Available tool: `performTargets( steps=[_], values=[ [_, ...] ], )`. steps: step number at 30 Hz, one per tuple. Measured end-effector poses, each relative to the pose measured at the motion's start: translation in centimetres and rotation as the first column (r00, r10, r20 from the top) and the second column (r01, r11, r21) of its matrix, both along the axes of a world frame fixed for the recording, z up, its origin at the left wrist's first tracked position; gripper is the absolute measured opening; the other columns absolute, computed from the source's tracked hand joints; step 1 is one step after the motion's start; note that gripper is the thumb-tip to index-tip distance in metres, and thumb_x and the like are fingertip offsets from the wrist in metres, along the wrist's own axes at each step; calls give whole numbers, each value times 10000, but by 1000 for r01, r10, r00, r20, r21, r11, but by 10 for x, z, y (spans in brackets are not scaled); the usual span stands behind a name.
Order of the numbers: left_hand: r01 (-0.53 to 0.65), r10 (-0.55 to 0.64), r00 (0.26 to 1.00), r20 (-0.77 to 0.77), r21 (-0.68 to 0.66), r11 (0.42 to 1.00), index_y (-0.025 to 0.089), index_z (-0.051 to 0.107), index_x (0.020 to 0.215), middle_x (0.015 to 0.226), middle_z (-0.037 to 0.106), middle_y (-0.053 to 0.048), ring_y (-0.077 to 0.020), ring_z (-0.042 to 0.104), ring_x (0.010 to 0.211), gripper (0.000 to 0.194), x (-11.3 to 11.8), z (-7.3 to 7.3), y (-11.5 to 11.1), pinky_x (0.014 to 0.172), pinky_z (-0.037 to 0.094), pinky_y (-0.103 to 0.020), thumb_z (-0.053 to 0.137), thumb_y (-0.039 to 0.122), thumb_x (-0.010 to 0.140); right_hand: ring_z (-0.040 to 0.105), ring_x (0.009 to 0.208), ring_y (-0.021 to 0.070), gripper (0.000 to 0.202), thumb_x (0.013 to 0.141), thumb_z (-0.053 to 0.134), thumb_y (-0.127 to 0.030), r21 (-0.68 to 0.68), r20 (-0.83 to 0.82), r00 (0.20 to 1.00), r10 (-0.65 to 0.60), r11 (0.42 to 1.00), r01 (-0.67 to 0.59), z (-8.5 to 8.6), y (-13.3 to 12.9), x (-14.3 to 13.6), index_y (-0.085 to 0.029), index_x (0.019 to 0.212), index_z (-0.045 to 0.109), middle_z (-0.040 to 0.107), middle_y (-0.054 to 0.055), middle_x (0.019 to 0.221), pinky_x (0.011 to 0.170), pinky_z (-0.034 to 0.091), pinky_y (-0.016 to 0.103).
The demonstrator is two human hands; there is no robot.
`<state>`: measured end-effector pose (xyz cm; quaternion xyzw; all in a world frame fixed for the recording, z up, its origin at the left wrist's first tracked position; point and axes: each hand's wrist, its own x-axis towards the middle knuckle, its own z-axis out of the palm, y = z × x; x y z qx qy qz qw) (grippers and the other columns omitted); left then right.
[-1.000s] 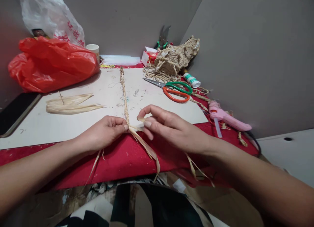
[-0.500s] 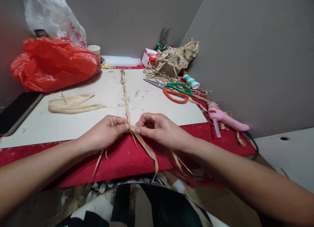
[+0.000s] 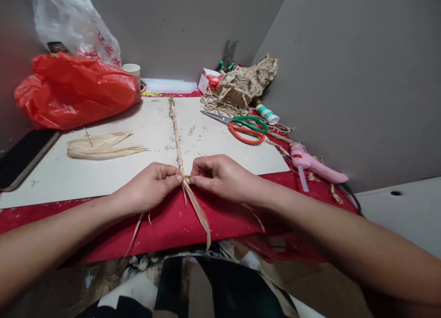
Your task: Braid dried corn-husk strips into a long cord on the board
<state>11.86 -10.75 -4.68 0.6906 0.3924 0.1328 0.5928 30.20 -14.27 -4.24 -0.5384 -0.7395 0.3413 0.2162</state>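
A thin braid of dried corn husk [image 3: 176,136] runs from the back of the white board down to my hands near the table's front. My left hand [image 3: 151,185] pinches a husk strand at the braid's lower end, between thumb and forefinger. From the other side, my right hand [image 3: 223,180] grips another strand of the same braid, its fingers curled in. Between the hands a wide loose husk strip [image 3: 200,212] hangs toward the table edge. Narrower strand ends trail below both hands.
Flat husk pieces [image 3: 99,146] lie on the white board [image 3: 138,120], left. Scissors [image 3: 237,125], a coiled braid bundle [image 3: 246,81] and a pink glue gun [image 3: 317,165] are at right. A phone [image 3: 25,157] and a red plastic bag [image 3: 79,93] occupy the left.
My right hand has shifted slightly up, drawing its strand outward. The loose husk strip between the hands has swung left and hangs straighter. My left hand has barely moved.
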Motion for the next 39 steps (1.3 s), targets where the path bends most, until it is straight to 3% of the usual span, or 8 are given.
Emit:
performTargets(
  steps=[5,10,15,20,24,27,31,39],
  values=[
    [18,-18,1000,-25,13,1000,144,548,634,507,427,49,-59,322,454,300,0,-1,2,439,269,-182,511,402,782,395,508,97,126,832,463,-173,324,459,888,29,925,-197,3,-3,-4,-144,739,544,542,7,605,509,223,247],
    [26,-23,999,-49,55,998,152,527,600,494,405,55,-60,300,444,288,0,-1,5,442,262,-192,508,383,772,455,526,139,156,853,404,-140,411,652,757,-45,860,-303,0,-6,-8,-134,824,557,591,54,651,499,167,283],
    [65,-52,994,-93,134,989,154,509,585,501,398,45,-72,309,468,308,2,-5,4,453,269,-199,466,384,785,423,501,103,94,787,489,-193,363,402,911,-89,929,-70,-3,-6,-11,-154,721,544,552,6,583,505,237,242],
    [35,-7,991,-136,203,979,168,385,537,500,322,54,-68,289,473,322,3,-5,0,444,240,-192,454,358,788,409,501,74,85,713,542,-165,149,42,989,-145,979,137,-9,-5,-15,-152,632,517,491,-29,542,499,285,203],
    [42,-20,995,-102,212,976,161,422,554,515,342,51,-69,302,487,278,2,-6,-1,456,255,-189,446,314,785,403,495,69,98,716,570,-215,-162,-236,954,-183,976,147,-5,-9,-17,-142,660,535,471,-40,539,474,311,192],
    [42,-25,996,-87,201,979,159,440,563,522,361,46,-73,316,494,270,2,-6,-1,464,264,-192,448,314,783,419,499,72,96,713,587,-223,-269,-307,925,-223,953,140,0,-12,-17,-131,694,565,509,-29,559,481,331,198],
    [35,-21,997,-73,189,981,157,464,571,530,390,39,-76,323,497,284,3,-4,-3,467,277,-194,454,340,788,475,533,84,85,705,600,-208,-327,-366,889,-275,933,154,0,-14,-17,-124,716,594,585,2,609,507,363,208],
    [80,-73,995,-68,108,991,147,515,613,508,370,49,-67,300,464,258,0,-1,-1,449,256,-194,437,314,794,437,517,66,117,675,641,-230,-266,-392,861,-324,936,231,-7,-15,-20,-117,667,610,540,-22,560,497,356,192]
  ],
)
